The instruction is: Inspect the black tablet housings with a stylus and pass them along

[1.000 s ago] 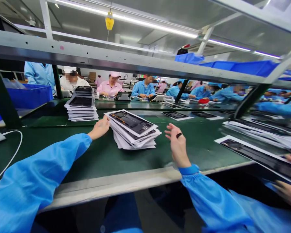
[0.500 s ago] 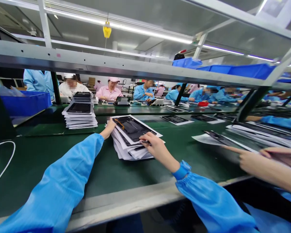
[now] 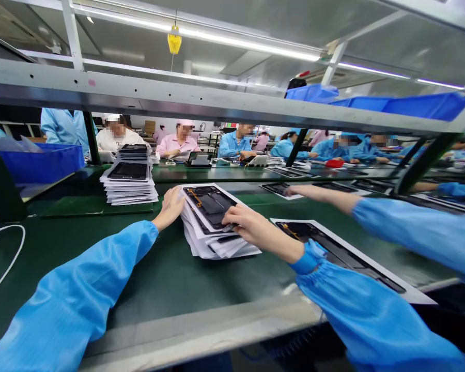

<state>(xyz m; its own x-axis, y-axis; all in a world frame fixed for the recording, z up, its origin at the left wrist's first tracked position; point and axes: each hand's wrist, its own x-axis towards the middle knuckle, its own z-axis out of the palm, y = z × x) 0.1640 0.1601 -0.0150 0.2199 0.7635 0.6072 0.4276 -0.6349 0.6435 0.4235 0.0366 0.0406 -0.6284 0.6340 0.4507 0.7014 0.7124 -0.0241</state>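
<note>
A stack of white sheets [image 3: 201, 243] with dark panels between them stands before me on the green bench. On top lies a black tablet back panel [image 3: 207, 204] with an orange flex strip near its far left corner. My left hand [image 3: 170, 209] rests against the stack's left edge, fingers stretched out and holding nothing. Over the panel's near right corner, my right hand [image 3: 250, 227] is closed with fingertips pinched around a small grey-dark object whose kind I cannot make out. Right of it, partly behind my sleeve, another black panel [image 3: 333, 253] lies on white paper.
A taller stack of sheets and panels [image 3: 129, 183] stands back left. A blue bin [image 3: 42, 163] and white cable [image 3: 13, 266] are at the left. A co-worker's arm [image 3: 403, 225] reaches in from the right toward a flat panel [image 3: 273, 188]. A shelf beam [image 3: 217, 106] crosses above.
My left hand has moved slightly left and off the top panel's corner. The co-worker's hand has reached forward, and a panel on paper now lies flat near my right arm.
</note>
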